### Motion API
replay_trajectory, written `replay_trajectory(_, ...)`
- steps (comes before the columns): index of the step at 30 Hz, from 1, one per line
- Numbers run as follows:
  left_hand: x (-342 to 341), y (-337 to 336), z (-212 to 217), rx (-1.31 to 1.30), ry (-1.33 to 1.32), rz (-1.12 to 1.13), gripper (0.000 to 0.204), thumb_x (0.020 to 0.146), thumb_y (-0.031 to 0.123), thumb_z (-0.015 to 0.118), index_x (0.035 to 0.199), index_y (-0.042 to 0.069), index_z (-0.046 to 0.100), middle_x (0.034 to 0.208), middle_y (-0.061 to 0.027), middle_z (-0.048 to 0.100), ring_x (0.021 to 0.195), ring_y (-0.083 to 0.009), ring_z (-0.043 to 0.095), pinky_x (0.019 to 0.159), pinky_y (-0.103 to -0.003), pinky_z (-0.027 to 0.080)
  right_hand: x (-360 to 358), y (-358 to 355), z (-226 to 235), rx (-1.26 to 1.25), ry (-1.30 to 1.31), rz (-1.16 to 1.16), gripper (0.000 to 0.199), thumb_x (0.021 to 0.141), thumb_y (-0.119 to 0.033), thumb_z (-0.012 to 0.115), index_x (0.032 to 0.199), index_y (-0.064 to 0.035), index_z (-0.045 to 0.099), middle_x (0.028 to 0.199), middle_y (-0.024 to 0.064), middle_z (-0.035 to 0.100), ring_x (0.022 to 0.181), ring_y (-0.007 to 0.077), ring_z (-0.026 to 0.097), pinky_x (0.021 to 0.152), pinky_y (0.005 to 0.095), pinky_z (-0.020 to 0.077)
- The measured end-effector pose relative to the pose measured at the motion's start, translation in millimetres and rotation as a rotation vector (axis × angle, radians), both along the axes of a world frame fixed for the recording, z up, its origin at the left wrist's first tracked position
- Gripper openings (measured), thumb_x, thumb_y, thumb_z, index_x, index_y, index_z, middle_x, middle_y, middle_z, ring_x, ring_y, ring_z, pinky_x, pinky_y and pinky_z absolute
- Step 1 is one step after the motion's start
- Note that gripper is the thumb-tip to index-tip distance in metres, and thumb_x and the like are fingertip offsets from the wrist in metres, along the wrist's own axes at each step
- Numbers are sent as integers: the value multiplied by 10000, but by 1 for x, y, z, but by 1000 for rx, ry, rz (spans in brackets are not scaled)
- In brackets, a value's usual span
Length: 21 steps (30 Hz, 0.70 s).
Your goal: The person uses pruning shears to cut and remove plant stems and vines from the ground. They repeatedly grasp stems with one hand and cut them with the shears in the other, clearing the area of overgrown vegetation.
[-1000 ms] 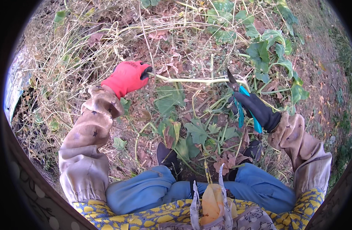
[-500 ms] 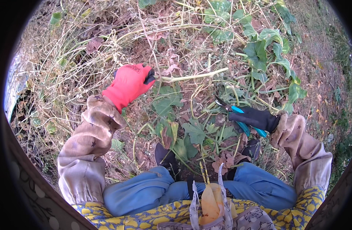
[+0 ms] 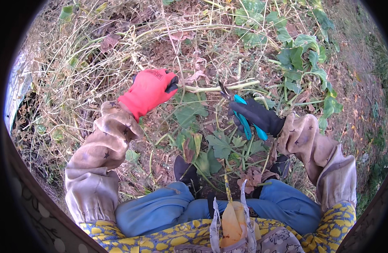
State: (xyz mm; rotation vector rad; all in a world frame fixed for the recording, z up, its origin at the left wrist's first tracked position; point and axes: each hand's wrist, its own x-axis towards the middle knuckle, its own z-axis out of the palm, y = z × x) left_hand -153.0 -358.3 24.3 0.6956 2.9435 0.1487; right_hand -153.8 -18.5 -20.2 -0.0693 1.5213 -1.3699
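My left hand (image 3: 149,90), in a red glove with dark fingertips, is closed round one end of a pale green vine stem (image 3: 240,85). The stem sticks out to the right, roughly level. In a black glove, my right hand (image 3: 261,117) grips pruning shears (image 3: 244,119) with teal handles. Their dark blades point up and left and meet the stem toward its free end; whether they touch or cut it I cannot tell. Large green leaves (image 3: 220,145) hang below the stem, between my hands and my feet.
Dry, tangled vines (image 3: 88,63) cover the ground at the left and far side. Green leafy growth (image 3: 295,57) stands at the far right. My dark shoes (image 3: 186,170) and blue trouser legs (image 3: 160,206) are close below. A brown withered leaf (image 3: 254,177) lies between the shoes.
My right hand has moved left and slightly up with the pruning shears, bringing the blades from below the stem's tip to the stem. My left hand keeps its hold, shifting slightly right.
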Motion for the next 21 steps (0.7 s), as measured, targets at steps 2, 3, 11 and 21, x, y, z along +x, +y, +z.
replay_trajectory(2, -1, 0, -3, 2, -12, -11, 241, 824, 280, 714, 989, 129, 626, 865, -97, 617, 786, -307, 633, 693, -430, 501, 4, 0, 5, 93, -47, 8, 490, 964, -524, 544, 978, -38, 600, 717, 22, 591, 584, 121, 593, 536, 289, 498)
replay_trajectory(3, -2, 3, 0, -48, -25, -7, 246, 829, 297, 707, 990, 131, 622, 871, -99, 616, 790, -318, 631, 693, -435, 499, 6, 1, 9, 115, -52, -10, 505, 958, -538, 545, 966, -36, 599, 685, 12, 569, 552, 113, 567, 501, 286, 469)
replay_trajectory(11, 3, -5, -12, -45, 21, -7, 262, 831, 326, 700, 987, 135, 613, 854, -118, 605, 771, -332, 624, 683, -456, 490, 16, 11, 20, 75, -28, 235, 487, 1001, -502, 494, 1101, -37, 599, 834, 54, 631, 711, 126, 631, 658, 300, 536)
replay_trajectory(21, 3, -2, -18, 93, 81, -32, 269, 823, 372, 674, 908, 129, 598, 787, -111, 610, 693, -342, 631, 620, -464, 492, 4, -56, 7, -180, -432, 35, 492, 967, -519, 547, 1107, -47, 568, 931, 75, 661, 795, 170, 664, 741, 328, 564)
